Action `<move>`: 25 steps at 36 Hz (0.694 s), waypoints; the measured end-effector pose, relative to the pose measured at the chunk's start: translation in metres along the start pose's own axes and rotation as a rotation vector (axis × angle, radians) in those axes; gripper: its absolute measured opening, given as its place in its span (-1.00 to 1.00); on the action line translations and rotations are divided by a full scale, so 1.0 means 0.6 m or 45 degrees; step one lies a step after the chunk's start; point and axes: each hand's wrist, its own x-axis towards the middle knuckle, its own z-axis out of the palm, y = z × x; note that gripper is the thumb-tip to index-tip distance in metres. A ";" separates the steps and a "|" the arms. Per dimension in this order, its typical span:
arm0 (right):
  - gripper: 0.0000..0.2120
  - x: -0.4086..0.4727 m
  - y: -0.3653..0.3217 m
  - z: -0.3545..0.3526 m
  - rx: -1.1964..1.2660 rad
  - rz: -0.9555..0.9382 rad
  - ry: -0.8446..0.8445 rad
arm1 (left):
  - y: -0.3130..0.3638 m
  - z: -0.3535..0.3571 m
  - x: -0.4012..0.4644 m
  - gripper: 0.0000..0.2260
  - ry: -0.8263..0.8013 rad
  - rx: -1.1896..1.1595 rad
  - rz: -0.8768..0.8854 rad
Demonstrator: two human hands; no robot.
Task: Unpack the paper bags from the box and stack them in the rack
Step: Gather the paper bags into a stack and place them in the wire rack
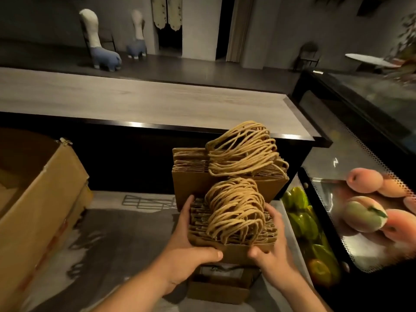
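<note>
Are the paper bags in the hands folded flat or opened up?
Folded flat. The bundle of paper bags shows many thin edges packed together, handles bunched on top, gripped by the left hand and right hand.

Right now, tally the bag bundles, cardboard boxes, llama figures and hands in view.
Bundles of brown paper bags with twisted-cord handles: 2
Large brown cardboard boxes: 1
Blue-and-white plush llama figures: 2
Hands: 2
Total: 7

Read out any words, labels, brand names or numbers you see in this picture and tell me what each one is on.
No text can be read.
Cardboard box: reddish marks on its side, too blurred to read.
Small box under the hands: a pale label, too blurred to read.
Paper bags and display case: no print shows.
</note>
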 end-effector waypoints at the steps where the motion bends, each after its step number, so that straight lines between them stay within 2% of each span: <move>1: -0.14 0.003 -0.005 -0.001 -0.062 -0.044 0.045 | 0.000 0.000 0.000 0.07 -0.005 -0.020 0.011; 4: -0.10 0.008 -0.009 -0.002 -0.122 -0.111 0.099 | -0.011 0.002 -0.001 0.07 -0.024 -0.064 0.035; 7: -0.05 -0.001 0.003 -0.003 -0.039 -0.073 0.054 | -0.031 -0.001 -0.010 0.08 -0.054 -0.085 0.030; 11: -0.05 -0.030 0.021 -0.009 -0.054 -0.065 -0.027 | -0.027 -0.003 -0.024 0.24 -0.156 -0.075 0.048; 15: -0.03 -0.041 0.022 -0.011 -0.123 -0.121 -0.054 | -0.027 0.005 -0.017 0.33 -0.055 -0.329 -0.004; 21: 0.10 -0.032 0.030 -0.024 -0.098 -0.060 -0.196 | -0.018 -0.013 -0.022 0.27 -0.181 -0.146 -0.057; 25: 0.09 -0.028 0.046 -0.035 -0.062 0.090 -0.307 | -0.031 -0.025 -0.010 0.24 -0.196 0.078 -0.026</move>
